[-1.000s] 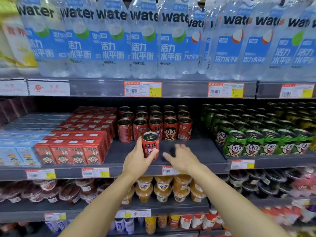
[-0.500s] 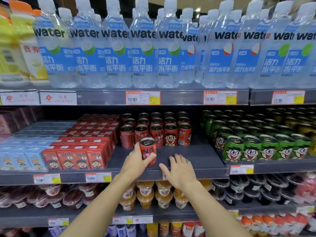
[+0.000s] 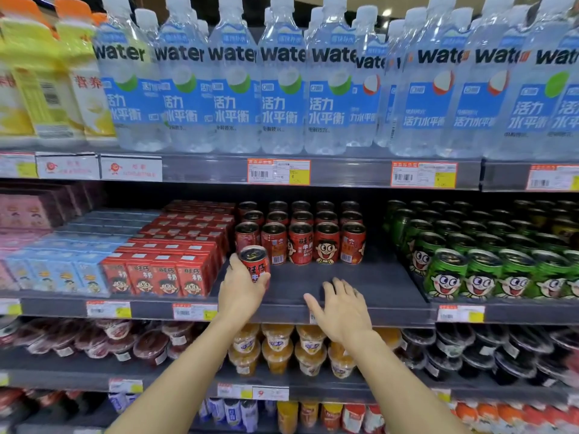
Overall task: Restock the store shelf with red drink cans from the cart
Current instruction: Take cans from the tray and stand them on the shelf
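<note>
The left hand (image 3: 239,294) holds a red can (image 3: 255,266) with its fingers curled round it, low over the shelf (image 3: 369,286). The can is just at 7 o'clock from the rows of red cans (image 3: 300,236). The right hand (image 3: 341,308) lies flat and open on the shelf edge, at 4 o'clock from the can.

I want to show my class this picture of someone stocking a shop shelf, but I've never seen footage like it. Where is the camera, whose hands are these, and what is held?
The one view comes from a camera worn on a person's head, looking forward and down, so the two bare arms are that person's own. The left hand grips a red can, fingers curled round it, beside the red cartons. The right hand holds nothing, fingers spread at the shelf front. More red cans stand in rows behind, green cans to the right.
</note>
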Demonstrator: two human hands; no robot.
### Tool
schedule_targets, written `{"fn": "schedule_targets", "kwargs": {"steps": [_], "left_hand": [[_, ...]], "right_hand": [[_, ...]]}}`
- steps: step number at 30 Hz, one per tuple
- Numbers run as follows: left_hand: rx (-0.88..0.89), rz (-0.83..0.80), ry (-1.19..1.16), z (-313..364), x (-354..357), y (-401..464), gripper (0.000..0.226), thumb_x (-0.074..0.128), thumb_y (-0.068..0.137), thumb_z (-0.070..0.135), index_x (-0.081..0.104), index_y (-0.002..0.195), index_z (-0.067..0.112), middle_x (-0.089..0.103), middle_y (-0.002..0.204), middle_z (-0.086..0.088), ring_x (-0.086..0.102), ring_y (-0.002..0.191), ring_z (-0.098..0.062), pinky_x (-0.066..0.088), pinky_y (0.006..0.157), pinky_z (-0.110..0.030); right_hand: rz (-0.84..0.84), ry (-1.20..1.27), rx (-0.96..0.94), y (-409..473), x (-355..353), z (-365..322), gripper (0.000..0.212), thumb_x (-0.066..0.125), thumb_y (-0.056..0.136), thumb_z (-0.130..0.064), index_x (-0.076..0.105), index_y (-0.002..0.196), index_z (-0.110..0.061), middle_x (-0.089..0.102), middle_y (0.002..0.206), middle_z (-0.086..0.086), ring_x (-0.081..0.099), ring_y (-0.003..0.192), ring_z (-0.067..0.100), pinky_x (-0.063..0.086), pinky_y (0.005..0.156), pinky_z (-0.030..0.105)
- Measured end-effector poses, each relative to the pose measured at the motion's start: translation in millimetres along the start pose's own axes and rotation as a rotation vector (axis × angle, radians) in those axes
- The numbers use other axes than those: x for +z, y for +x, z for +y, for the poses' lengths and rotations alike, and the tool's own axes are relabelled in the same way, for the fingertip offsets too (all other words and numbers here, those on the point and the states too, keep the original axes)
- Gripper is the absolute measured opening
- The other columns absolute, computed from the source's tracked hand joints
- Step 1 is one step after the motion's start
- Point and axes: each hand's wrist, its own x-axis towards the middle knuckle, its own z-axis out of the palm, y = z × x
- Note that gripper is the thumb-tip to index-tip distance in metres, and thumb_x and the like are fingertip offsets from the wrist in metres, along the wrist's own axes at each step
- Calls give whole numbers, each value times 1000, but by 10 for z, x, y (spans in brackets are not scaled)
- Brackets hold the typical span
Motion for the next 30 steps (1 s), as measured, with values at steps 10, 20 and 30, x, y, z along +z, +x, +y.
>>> {"fn": "schedule_targets", "kwargs": {"steps": [10,20,30], "left_hand": [[-98,52,-52,1,-16,352,65,73,86,28,37,133,2,57,128,-20,55,117,-40,44,97,-47],[-152,32,-44,32,12,494,66,71,88,27,34,137,4,51,134,-22,50,122,-41,40,100,-47],[-188,-117,22,-91,-28,325,77,65,91,32,19,146,4,52,136,-18,54,121,-37,45,99,-44]], "right_hand": [[74,-1,16,-29,4,-11,106,-15,73,-70,44,146,-19,38,156,7,30,146,26,23,117,42],[74,8,0,-39,-12,-7,103,-10,77,-72,45,145,-17,39,156,8,30,146,27,24,117,43],[34,14,-12,-11,-19,22,71,20,99,-65,41,147,-17,35,157,8,26,147,27,21,118,43]]}}
